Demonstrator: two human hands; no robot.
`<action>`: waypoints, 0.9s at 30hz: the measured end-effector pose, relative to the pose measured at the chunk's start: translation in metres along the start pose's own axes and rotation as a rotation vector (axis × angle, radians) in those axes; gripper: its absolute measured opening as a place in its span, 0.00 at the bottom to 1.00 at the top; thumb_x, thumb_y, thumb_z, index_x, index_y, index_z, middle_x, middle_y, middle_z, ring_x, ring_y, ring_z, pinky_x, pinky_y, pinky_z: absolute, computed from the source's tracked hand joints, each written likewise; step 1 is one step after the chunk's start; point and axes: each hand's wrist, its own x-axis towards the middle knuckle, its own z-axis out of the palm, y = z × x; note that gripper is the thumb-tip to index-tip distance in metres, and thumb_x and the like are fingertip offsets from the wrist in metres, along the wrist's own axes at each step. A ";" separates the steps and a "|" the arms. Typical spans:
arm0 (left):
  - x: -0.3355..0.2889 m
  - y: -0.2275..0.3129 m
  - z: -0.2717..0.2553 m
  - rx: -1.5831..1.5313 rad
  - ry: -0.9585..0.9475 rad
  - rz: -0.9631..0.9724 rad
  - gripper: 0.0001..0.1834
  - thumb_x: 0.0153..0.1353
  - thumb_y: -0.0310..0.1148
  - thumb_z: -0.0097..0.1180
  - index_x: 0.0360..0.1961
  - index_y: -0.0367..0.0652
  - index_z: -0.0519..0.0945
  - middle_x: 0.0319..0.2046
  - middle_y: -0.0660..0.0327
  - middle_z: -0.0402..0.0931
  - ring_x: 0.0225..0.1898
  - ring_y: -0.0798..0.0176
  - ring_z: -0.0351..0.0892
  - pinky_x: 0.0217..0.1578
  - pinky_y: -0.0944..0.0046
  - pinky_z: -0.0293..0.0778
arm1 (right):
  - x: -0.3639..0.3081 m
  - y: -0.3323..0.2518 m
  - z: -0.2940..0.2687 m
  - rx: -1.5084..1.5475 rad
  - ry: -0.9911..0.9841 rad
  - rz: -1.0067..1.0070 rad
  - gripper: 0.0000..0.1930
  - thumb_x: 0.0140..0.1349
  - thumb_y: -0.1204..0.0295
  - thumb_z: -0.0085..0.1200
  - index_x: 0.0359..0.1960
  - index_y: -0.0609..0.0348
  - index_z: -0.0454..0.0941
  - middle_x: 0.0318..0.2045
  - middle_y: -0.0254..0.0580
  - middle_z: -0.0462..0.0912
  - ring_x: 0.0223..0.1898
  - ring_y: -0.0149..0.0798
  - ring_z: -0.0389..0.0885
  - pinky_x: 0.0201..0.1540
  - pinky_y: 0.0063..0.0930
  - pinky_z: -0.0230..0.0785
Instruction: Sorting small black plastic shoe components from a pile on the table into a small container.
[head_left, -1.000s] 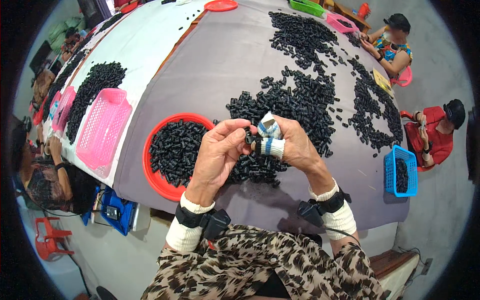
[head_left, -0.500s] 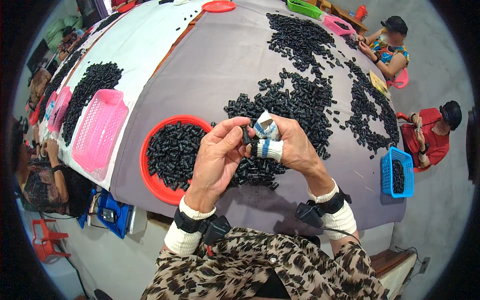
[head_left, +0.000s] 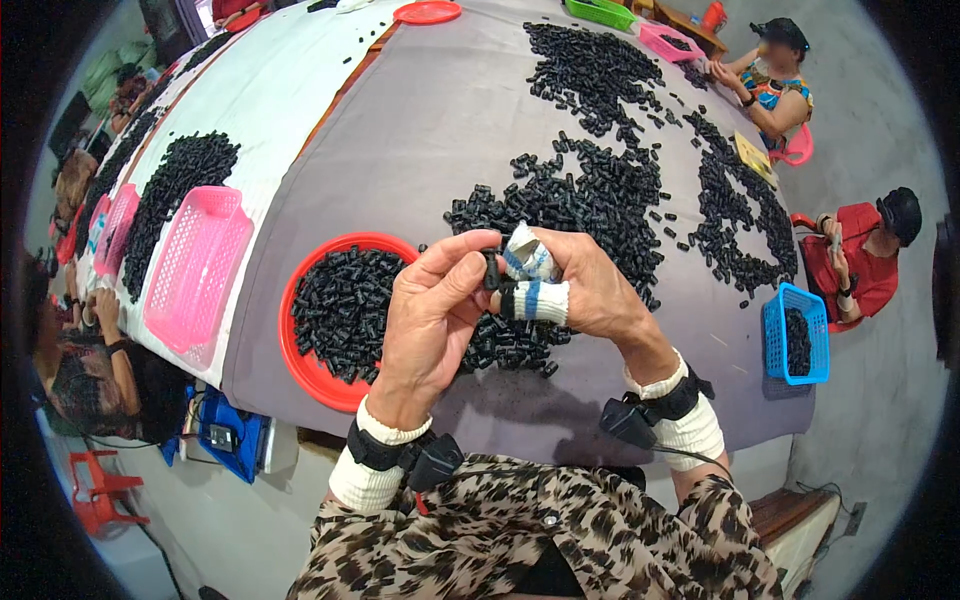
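Upright between the thumb and fingertips of my left hand (head_left: 425, 325) is a small black cylindrical plastic piece (head_left: 491, 270). My right hand (head_left: 605, 290) is closed right beside it, its fingertips close to the piece. White wraps with blue stripes (head_left: 540, 301) cover its thumb and a finger; what they pinch, if anything, is hidden. Beneath and beyond my hands spreads a heap of similar black pieces (head_left: 600, 200) on the grey cloth. A red round basin (head_left: 296, 350) full of such pieces stands left of my left hand.
A blue basket (head_left: 822, 335) with black pieces stands at the table's right edge. Pink baskets (head_left: 200, 260) and another heap (head_left: 185, 175) lie on the white cloth at left. Co-workers (head_left: 860, 255) sit along both sides. A red plate (head_left: 428, 12) lies at the far edge.
Both hands stay almost in place around the piece. My right forearm has shifted slightly right and down; the view has moved a little.
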 end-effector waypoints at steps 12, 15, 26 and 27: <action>0.001 -0.001 0.008 0.072 -0.016 -0.037 0.11 0.60 0.26 0.51 0.44 0.35 0.75 0.35 0.60 0.77 0.34 0.70 0.76 0.37 0.70 0.73 | 0.003 0.013 -0.008 -0.170 -0.079 -0.055 0.19 0.46 0.67 0.65 0.38 0.62 0.75 0.22 0.30 0.74 0.24 0.23 0.68 0.28 0.20 0.64; 0.003 -0.003 0.009 0.099 -0.007 -0.022 0.11 0.60 0.26 0.52 0.44 0.35 0.75 0.36 0.60 0.77 0.35 0.70 0.76 0.38 0.70 0.73 | 0.001 0.009 -0.007 -0.131 -0.048 -0.096 0.19 0.49 0.60 0.60 0.27 0.64 0.69 0.18 0.42 0.72 0.21 0.39 0.69 0.27 0.32 0.63; 0.009 -0.008 0.015 0.150 -0.019 -0.038 0.11 0.60 0.27 0.51 0.43 0.35 0.75 0.35 0.60 0.77 0.35 0.70 0.77 0.36 0.68 0.76 | -0.005 0.014 -0.014 -0.133 -0.030 -0.098 0.17 0.49 0.60 0.60 0.27 0.63 0.71 0.19 0.41 0.74 0.21 0.35 0.71 0.27 0.30 0.64; 0.009 -0.008 0.015 0.156 -0.018 -0.040 0.11 0.60 0.27 0.51 0.43 0.35 0.75 0.35 0.60 0.77 0.35 0.70 0.77 0.36 0.68 0.76 | -0.006 0.014 -0.014 -0.115 -0.026 -0.101 0.17 0.49 0.61 0.60 0.27 0.63 0.72 0.19 0.41 0.74 0.21 0.34 0.71 0.27 0.30 0.65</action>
